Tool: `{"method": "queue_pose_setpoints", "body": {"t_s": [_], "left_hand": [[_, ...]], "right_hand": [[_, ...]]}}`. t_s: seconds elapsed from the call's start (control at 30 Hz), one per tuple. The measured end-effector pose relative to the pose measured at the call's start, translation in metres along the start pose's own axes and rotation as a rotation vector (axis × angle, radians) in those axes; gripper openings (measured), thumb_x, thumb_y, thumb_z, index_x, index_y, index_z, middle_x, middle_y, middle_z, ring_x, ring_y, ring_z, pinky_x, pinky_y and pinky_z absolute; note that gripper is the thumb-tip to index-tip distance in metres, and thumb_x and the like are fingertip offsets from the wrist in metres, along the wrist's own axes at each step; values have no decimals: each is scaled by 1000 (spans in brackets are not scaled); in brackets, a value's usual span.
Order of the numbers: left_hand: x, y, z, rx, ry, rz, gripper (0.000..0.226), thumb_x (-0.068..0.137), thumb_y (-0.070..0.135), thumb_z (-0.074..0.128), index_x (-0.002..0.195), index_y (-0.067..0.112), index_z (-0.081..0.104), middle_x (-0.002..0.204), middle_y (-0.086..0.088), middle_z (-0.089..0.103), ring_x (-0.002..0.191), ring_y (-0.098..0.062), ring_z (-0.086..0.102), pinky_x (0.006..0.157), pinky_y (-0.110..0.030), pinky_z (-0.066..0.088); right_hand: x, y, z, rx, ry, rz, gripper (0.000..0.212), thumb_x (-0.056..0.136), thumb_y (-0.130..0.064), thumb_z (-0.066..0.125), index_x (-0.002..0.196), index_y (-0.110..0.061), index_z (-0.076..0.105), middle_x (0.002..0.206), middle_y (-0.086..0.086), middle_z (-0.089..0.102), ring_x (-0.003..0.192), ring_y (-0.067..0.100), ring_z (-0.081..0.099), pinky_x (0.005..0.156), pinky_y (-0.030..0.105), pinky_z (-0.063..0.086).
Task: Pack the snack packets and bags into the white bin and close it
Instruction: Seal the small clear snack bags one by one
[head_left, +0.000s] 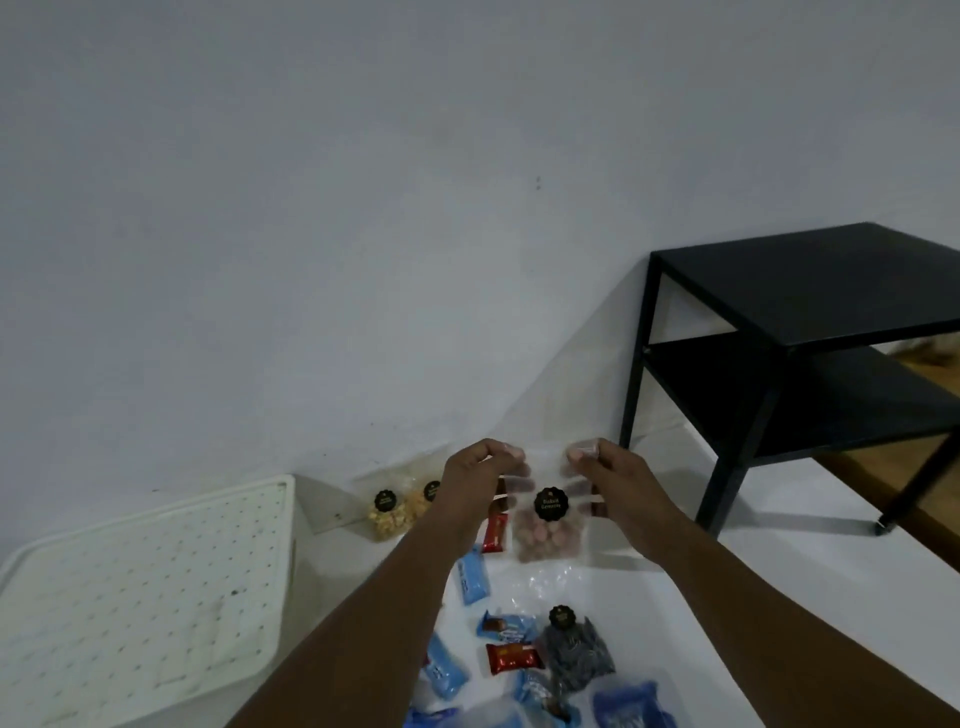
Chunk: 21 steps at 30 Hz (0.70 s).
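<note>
Slippage is the risk: left hand (470, 478) and right hand (613, 478) merely pinch the 2 top corners of the clear plastic bag of pink biscuits (550, 540), dangling below the fingers, right of the white perforated plastic bin (145, 587).

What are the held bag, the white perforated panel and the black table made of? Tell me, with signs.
Bag: thin clear plastic, glossy; pink snacks show through.
Panel: likely moulded plastic, matt white; regular rows of holes.
Table: probably painted metal, matt black; thin square legs.

Home room, plain wall (363, 208), black side table (810, 291)
</note>
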<state>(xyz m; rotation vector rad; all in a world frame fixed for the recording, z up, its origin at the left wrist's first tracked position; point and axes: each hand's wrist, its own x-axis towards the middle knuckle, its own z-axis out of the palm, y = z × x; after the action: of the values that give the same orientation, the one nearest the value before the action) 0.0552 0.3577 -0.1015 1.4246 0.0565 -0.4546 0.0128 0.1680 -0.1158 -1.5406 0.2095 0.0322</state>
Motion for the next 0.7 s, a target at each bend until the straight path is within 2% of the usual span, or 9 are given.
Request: {"method": "queue_pose_setpoints", "body": {"t_s": [0.1,0.17,0.23,0.37,0.43,0.5,0.57,0.63,0.7], "left_hand": [[-26,15,-24,-5,-6,44,6,86,19,70,85,14,68,84,-8,71,83,-29,72,75,-35,48],[-43,23,-38,8,-7,89,14,87,25,72,88,13,67,84,-7,71,82,-27,72,75,-35,49],[-59,29,-53,42,2,135,19,88,28,71,86,11,65,83,-8,71,79,-25,71,74,-35,50],[-85,39,-81,81,39,230,20,91,21,67,79,6,61,84,-23,71,75,-25,63,71,-38,46],[-98,45,-93,86,63,254,23,91,19,67,74,7,59,90,-31,69,64,-20,64,61,-30,48],[-110,49,-105,72,58,227,23,90,23,69,74,8,60,93,-31,69,65,-18,69,58,-27,51],[-120,54,-117,8,20,119,25,87,34,70,79,11,64,90,-23,71,80,-26,72,67,-31,54],[-127,60,-132,-64,-13,-16,33,87,44,68,86,11,68,88,-15,72,87,-32,71,74,-35,54],[-130,63,-146,-14,-57,-67,38,85,45,68,95,9,69,97,-16,71,94,-34,70,77,-38,55]], "right_hand": [[-13,-22,31,-15,-10,-68,19,91,-28,64,85,-11,63,81,7,69,80,20,67,72,38,51],[-21,-34,50,-19,-13,-99,18,91,-23,65,85,-7,61,77,8,68,79,20,66,72,37,50],[-28,-43,69,-7,-38,-114,15,91,-20,64,80,-10,60,76,9,68,78,20,65,72,37,49],[-43,-51,108,72,-63,-119,17,92,-19,58,79,-10,64,77,10,68,79,21,64,71,37,46],[-49,-53,125,86,-57,-135,21,94,-24,58,85,-6,66,79,10,69,79,21,65,73,37,47],[-54,-56,138,65,-55,-168,25,95,-27,58,85,-5,66,81,11,69,81,21,65,75,37,48],[-58,-60,146,22,-85,-201,29,96,-29,57,85,-5,67,80,11,70,81,21,65,75,37,49],[-63,-66,152,-50,-162,-229,30,95,-32,57,83,-6,68,79,10,70,78,20,65,74,36,49],[-68,-72,158,-111,-247,-239,30,92,-33,61,83,-6,70,77,10,71,75,18,65,70,33,48]]}}
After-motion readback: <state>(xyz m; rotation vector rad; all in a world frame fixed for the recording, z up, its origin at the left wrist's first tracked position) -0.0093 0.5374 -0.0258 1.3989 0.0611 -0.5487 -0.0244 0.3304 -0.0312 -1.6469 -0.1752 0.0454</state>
